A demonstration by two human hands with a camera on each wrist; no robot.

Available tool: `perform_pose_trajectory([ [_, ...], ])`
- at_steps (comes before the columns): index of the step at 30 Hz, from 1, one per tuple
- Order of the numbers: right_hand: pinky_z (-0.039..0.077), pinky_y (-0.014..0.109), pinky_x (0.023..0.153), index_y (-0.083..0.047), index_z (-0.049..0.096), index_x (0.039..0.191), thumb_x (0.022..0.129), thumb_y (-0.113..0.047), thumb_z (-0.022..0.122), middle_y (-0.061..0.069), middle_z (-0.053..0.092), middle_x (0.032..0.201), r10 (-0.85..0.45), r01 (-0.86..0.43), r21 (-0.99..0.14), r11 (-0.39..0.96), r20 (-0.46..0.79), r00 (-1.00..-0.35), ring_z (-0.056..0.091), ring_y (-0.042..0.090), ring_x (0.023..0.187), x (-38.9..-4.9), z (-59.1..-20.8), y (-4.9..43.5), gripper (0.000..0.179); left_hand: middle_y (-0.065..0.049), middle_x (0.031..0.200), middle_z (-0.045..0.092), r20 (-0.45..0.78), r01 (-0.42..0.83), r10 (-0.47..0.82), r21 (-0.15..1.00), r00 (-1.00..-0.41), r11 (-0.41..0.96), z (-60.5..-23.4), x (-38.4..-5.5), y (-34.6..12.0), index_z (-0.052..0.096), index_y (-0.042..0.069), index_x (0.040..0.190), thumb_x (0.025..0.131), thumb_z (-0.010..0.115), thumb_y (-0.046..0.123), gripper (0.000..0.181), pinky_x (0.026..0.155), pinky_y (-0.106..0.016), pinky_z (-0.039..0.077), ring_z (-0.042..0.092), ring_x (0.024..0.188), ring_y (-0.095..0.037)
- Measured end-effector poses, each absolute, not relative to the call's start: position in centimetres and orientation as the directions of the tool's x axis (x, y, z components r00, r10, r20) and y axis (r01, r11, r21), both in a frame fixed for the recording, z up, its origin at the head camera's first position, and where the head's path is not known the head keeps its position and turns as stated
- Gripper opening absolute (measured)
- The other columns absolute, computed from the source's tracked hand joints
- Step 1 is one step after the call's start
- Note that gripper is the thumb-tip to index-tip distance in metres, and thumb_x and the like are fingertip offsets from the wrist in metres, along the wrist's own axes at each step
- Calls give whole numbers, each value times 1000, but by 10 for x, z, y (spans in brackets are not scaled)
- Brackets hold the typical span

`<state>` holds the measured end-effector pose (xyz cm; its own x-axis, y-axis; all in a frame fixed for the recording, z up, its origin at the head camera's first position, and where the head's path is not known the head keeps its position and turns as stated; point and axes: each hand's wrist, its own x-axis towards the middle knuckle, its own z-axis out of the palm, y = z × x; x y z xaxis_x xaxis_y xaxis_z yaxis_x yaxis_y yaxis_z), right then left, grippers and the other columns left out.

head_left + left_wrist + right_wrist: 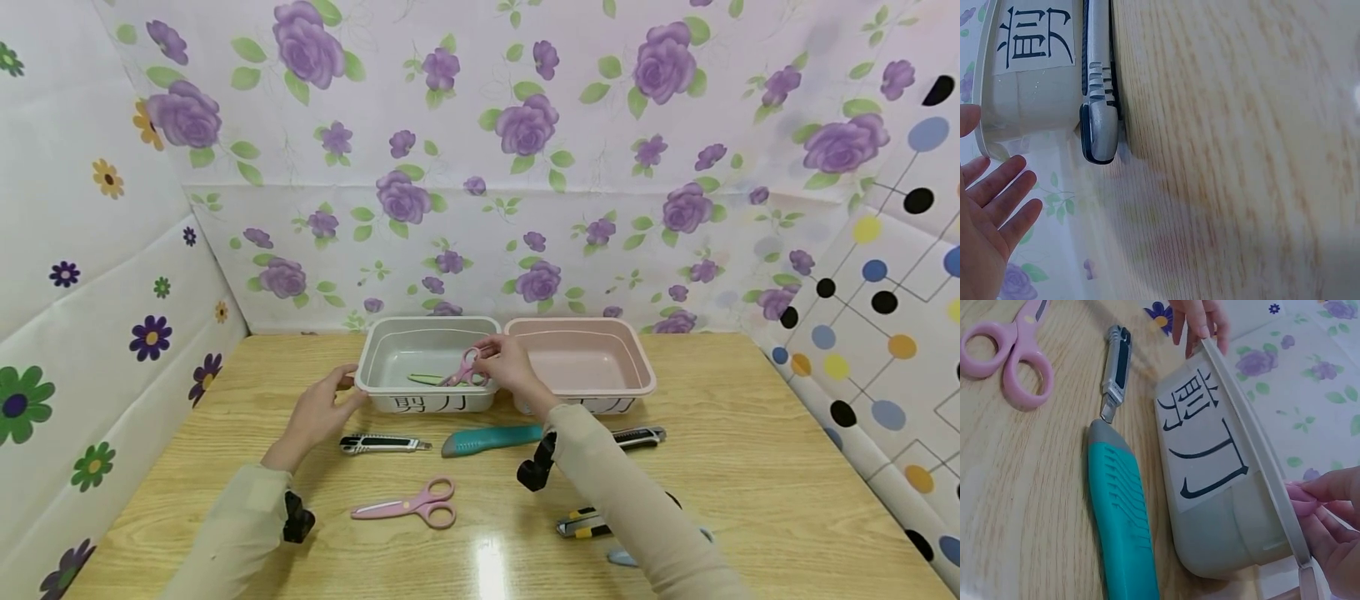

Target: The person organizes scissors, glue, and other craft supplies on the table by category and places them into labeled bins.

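Note:
My right hand (507,364) pinches the handle of pink scissors (459,372) inside the grey bin (420,402) over its right end. In the right wrist view, part of the pink handle (1301,499) shows between thumb and fingers at the rim. Green-handled scissors (424,378) lie on the bin's floor. At the left end of this bin, my left hand (318,414) rests at the rim, its fingers spread and fairly straight in the left wrist view. A label with black characters (1200,447) is on the bin's front.
A pink bin (647,386) stands to the right. In front lie a silver-and-black utility knife (384,444), a teal cutter (487,440) and another black knife (641,437). Nearer are other pink scissors (408,505), a yellow-and-black knife (581,524) and a light-blue item (621,557) partly under my right sleeve.

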<state>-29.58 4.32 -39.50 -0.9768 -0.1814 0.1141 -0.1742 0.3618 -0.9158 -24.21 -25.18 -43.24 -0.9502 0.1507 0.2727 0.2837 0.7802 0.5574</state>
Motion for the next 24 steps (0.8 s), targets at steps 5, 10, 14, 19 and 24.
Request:
perform_pose_trajectory([
  [5,49,23,49,5,63,99,76,4,64,12,60,80,-182,-175,-919,353,116,-976,54,15,65,-295,-397,40,23,-22,111,60,271,281,149,560,-951,779,-432,-241,-252,44,0,130,90,56,34,53,86,-53,43,54,105,-39],
  [10,48,21,47,7,62,99,75,6,63,11,59,75,-210,-258,-877,405,185,-960,53,12,58,-295,-399,36,24,-22,111,60,279,289,151,564,-948,773,-433,-242,-252,44,0,129,90,57,32,53,85,-52,44,54,105,-39],
  [14,46,20,47,8,62,99,76,5,63,11,59,73,-225,-314,-831,460,234,-946,53,12,57,-294,-398,31,24,-22,111,60,284,292,151,566,-947,771,-434,-243,-253,44,0,129,89,57,32,52,85,-53,45,55,105,-39],
  [19,45,21,54,7,63,98,76,3,64,11,61,75,-245,-369,-774,514,280,-928,55,16,65,-292,-398,30,23,-22,111,60,287,300,158,564,-945,769,-436,-244,-253,44,0,129,89,57,33,53,85,-52,45,55,105,-39],
  [24,49,23,58,9,63,98,75,4,64,15,63,78,-263,-396,-752,527,299,-917,60,23,71,-292,-397,32,24,-22,111,60,288,304,161,567,-944,766,-435,-244,-254,44,0,129,90,57,33,53,85,-53,44,54,105,-40],
])
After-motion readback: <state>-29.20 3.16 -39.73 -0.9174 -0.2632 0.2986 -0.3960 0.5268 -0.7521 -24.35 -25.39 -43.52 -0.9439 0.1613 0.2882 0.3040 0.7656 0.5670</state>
